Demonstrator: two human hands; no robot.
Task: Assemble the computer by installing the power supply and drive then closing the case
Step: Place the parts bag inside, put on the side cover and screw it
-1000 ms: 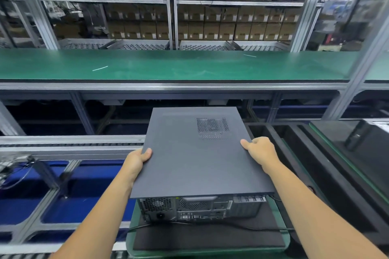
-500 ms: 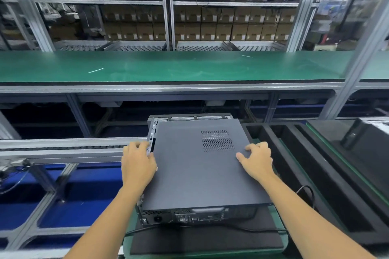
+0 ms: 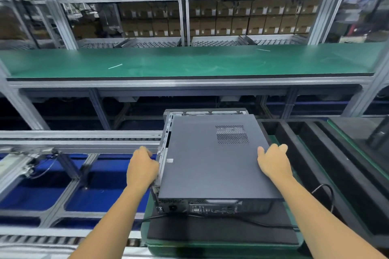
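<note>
The computer case point(image 3: 210, 208) lies flat on a black mat point(image 3: 221, 231), with its rear ports facing me. The dark grey side panel point(image 3: 210, 160), which has a vent grille, lies on top of it. The panel sits shifted to the right, so the bare metal chassis frame point(image 3: 166, 132) shows along the left and far edges. My left hand point(image 3: 142, 167) grips the left wall of the case with curled fingers. My right hand point(image 3: 273, 162) rests on the panel at its right edge, with the thumb on top. The inside of the case is hidden.
A black cable point(image 3: 324, 191) runs from the rear of the case off to the right. The mat lies on a green pallet point(image 3: 210, 248). A roller conveyor point(image 3: 80, 139) is on the left, black foam trays point(image 3: 315, 153) are on the right, and a green bench point(image 3: 189, 61) stands beyond.
The side panel came down from a raised tilt onto the case and now lies flat. My left hand moved off the panel to the case's left wall. My right hand stayed at the right edge.
</note>
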